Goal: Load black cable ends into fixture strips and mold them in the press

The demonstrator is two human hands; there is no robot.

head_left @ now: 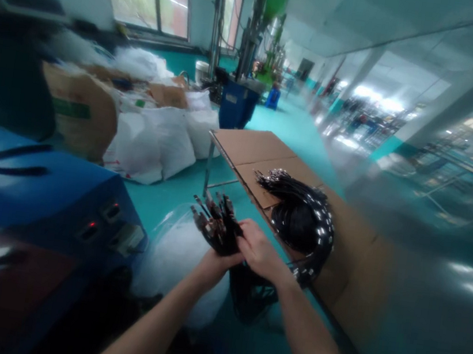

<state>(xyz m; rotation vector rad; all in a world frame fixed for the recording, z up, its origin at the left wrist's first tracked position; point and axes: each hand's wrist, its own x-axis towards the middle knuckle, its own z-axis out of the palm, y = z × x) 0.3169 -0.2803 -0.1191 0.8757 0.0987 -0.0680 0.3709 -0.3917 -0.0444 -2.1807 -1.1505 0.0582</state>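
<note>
A bundle of black cables (222,236) is gripped in my left hand (217,263), its many connector ends fanned upward. My right hand (259,250) closes on the same bundle from the right side, fingers against the cables just below their ends. The rest of the bundle hangs in dark loops below both hands, beside the table edge. On the cardboard-topped table (258,145) to the right lies a second, larger coil of black cables (300,220) with shiny ends. Motion blur hides the finer details of the ends.
A blue machine (98,199) with red-lit switches stands at the left. A clear plastic bag (182,257) of white material sits below my hands. White sacks (158,138) and a blue bin (237,104) stand farther back. Green floor runs along the table.
</note>
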